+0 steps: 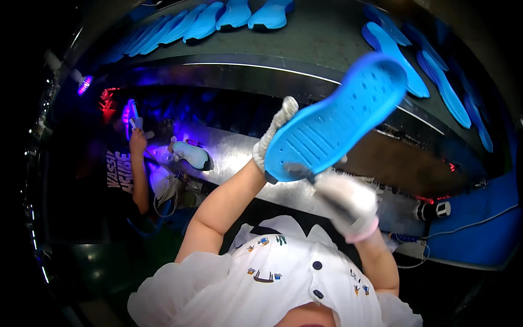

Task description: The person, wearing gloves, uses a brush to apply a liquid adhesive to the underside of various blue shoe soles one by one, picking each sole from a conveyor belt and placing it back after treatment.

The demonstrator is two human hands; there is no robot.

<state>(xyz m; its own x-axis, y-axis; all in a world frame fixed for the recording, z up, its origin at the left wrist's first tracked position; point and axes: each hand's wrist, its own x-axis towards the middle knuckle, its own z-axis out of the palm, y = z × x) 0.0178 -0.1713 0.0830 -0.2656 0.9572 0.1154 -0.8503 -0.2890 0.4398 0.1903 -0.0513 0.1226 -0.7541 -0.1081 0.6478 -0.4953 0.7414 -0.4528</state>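
One blue shoe sole [338, 117], its pitted and ribbed face toward you, is raised above the metal counter [234, 150], slanting up to the right. Your left grip [274, 133], in a knit glove, pinches its edge near the lower end. Your right grip [351, 203], gloved and blurred, is closed around a brush-like tool [298, 171] whose tip is at that end; contact is too blurred to tell. On the counter to your left lies a pale sole [192, 155], near a co-worker's bare hand [138, 143]. Beyond, a dark green belt [316, 52] carries rows of blue soles [204, 23].
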